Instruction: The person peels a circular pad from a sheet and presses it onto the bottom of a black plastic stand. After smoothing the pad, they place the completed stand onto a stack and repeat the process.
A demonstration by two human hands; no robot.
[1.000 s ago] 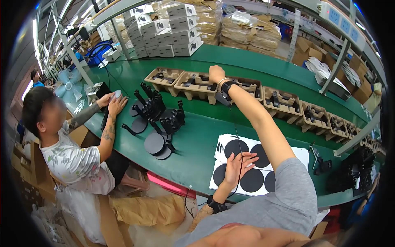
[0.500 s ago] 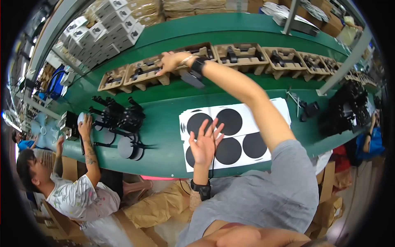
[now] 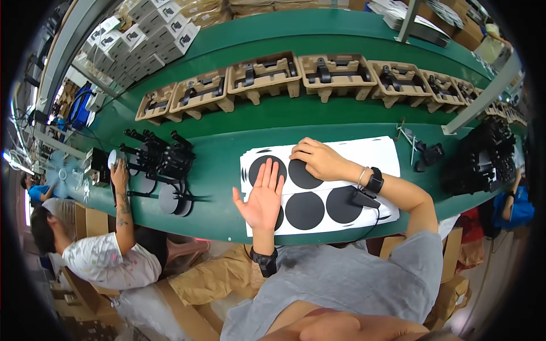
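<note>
Head view looks down on a long green worktop (image 3: 227, 187) where a white sheet (image 3: 375, 156) printed with large black discs (image 3: 305, 210) lies in front of the person. Left hand (image 3: 263, 196) rests flat on the sheet's left part, fingers straight and spread, palm down over one disc, its grip open and holding nothing. Right hand (image 3: 318, 159) lies on the sheet further back, fingers curled with the tips pressing at the upper edge of another black disc (image 3: 301, 175); its grip is loosely bent, and whether it pinches the disc's edge cannot be told. A dark watch (image 3: 374, 182) sits on the right wrist, with a small black device (image 3: 364, 199) and its cable just below it on the sheet. A black band (image 3: 265, 262) is on the left wrist.

Behind the sheet, a row of tan moulded trays (image 3: 264, 77) holding black parts runs along the raised belt. To the left, a cluster of black stands with round bases (image 3: 162, 165) sits on the worktop, and a co-worker's hand (image 3: 119, 173) in a white shirt reaches up beside them. At the right, more black parts (image 3: 483, 156) are piled near the edge, and a small black clamp (image 3: 427, 156) lies just beside the sheet's right corner
</note>
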